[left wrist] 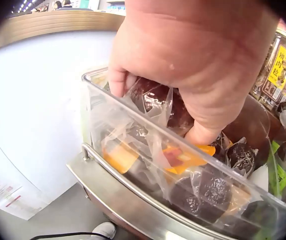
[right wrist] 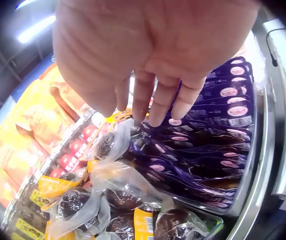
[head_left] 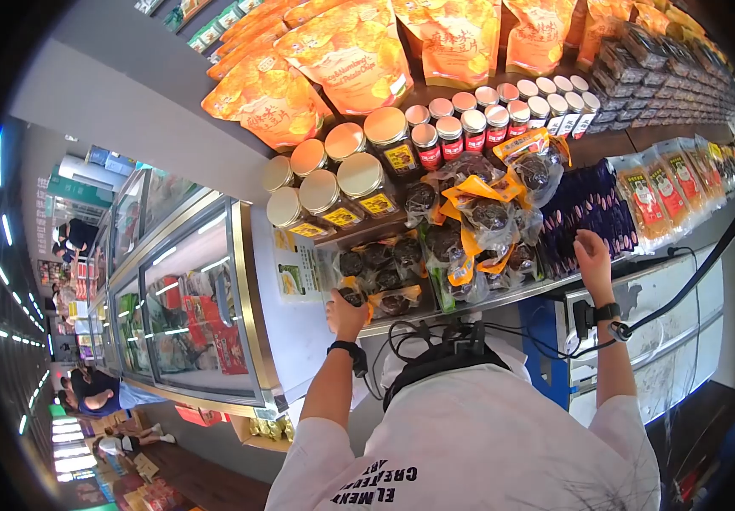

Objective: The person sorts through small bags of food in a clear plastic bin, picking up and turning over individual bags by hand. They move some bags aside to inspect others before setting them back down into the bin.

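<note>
In the left wrist view, my left hand [left wrist: 193,55] reaches down into a clear plastic bin [left wrist: 95,107]. Its thumb and fingers curl round a dark round food in a clear plastic pack [left wrist: 153,97]. Similar dark packs with orange labels [left wrist: 203,192] lie under and beside it. My right hand [head_left: 592,260] hovers over a tray of purple packets [head_left: 585,213], holding nothing. The right wrist view shows its fingers [right wrist: 143,95] extended and slightly apart above those packets. Between the hands is a heap of dark packs with orange labels [head_left: 487,217].
Behind the bins stand gold-lidded jars [head_left: 325,192], red-labelled jars [head_left: 474,123] and orange chip bags [head_left: 346,60]. Clear-wrapped packets [head_left: 661,192] hang over at the right. A glass-lidded freezer [head_left: 184,298] is at left. Black cables [head_left: 521,328] run along the shelf's front edge.
</note>
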### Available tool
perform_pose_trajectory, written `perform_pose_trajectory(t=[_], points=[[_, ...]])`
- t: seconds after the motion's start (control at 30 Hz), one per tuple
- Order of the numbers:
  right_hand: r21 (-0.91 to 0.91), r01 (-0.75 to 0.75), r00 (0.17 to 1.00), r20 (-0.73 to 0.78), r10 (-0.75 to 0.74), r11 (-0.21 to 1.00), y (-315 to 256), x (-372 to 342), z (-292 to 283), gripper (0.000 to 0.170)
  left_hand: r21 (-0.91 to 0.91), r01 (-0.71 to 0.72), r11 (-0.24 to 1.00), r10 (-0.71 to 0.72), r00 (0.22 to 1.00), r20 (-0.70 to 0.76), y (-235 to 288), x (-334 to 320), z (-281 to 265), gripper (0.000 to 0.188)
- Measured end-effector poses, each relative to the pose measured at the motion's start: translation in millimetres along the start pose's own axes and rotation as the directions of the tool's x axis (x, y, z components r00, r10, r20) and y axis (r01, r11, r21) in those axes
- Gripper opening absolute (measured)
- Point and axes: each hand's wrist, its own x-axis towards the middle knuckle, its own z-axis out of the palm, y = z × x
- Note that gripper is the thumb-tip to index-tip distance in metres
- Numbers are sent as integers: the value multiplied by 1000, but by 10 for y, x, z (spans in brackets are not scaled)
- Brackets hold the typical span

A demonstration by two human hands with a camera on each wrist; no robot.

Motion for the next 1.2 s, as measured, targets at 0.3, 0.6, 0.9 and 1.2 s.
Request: perform_pose_trajectory(t=[0.3,0.6,0.9,1.2], points=[[24,-51,988,-147,54,998,444,-469,-320,26,-124,-317,940,290,936,-197,320,-363,-381,80],[-191,-134,978,-185,99,972,418,-947,-417,26,82,-380,921,383,924,-17,1008,-251,412,81],[-196,-275,955,-171,243,941,764,-1440,-619,26,-412,-300,860,414,882,223,974,-69,719,98],[-177,-291,956,-105,275,940,760,-1302,-377,24,-169,-656,736,654,622,432,772,112,520,86]])
